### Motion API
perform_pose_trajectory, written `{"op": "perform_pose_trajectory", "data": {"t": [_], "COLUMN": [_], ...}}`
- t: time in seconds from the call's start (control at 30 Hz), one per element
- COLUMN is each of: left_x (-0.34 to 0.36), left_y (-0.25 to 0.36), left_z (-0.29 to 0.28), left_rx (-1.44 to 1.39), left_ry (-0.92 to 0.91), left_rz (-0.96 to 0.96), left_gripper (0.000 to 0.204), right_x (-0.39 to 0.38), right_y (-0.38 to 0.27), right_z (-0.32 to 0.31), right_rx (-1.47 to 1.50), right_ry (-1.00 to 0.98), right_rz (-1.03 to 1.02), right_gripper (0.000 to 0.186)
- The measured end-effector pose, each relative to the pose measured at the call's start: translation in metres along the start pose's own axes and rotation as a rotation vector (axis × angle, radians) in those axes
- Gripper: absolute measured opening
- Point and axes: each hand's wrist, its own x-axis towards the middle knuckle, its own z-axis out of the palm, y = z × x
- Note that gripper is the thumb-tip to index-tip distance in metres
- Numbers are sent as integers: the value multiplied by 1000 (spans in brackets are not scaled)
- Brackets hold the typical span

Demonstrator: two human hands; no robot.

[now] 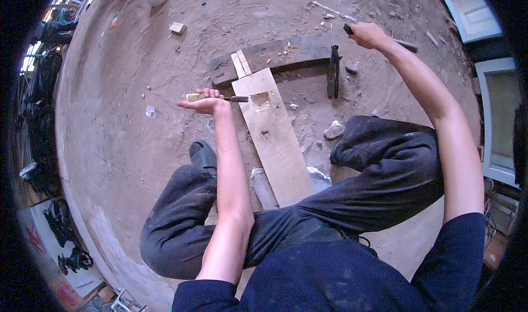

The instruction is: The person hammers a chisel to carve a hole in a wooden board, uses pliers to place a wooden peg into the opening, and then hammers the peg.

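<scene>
Underneath everything lies a dusty earthen floor [126, 147], strewn with chips and small stones, and the person sits on it with legs spread in dark trousers [379, 163] so the work lies between the knees. Next in size, 1 pale wooden plank [275, 136] runs from the lap away toward a dark, weathered beam [286, 52]; its far end rests on that beam, which seems to lift it to a workable angle, while its near end lies over a grey stone [263, 186]. Near the far end a rough square mortise [260, 101] is cut into the plank's face.

The left hand [206, 102] has its fingers closed around the pale handle of a chisel [220, 98], held sideways so the blade meets the mortise's left edge, presumably to pare that wall. The right hand [369, 35] is raised well above and to the right, fingers wrapped tight on a dark hammer handle [348, 29], most of the tool hidden behind the fist. Beside the beam stands 1 dark upright tool [333, 70], and a small rock [333, 130] lies by the right knee.
</scene>
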Motion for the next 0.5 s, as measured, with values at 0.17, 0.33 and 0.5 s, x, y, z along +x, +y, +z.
{"op": "perform_pose_trajectory", "data": {"t": [0.17, 0.33, 0.5], "left_x": [-24, -16, -15], "left_y": [12, -45, -4], "left_z": [23, -6, 15], "left_rx": [-115, 85, 36], "left_ry": [161, 133, 335], "left_rz": [52, 17, -72], "left_gripper": [62, 61, 63], "right_x": [-14, -34, -42], "right_y": [23, 14, 35], "right_z": [17, 12, 26], "right_rx": [-81, -39, -45], "right_ry": [-40, -5, -4], "right_rz": [-19, -9, 71], "right_gripper": [29, 26, 32]}}
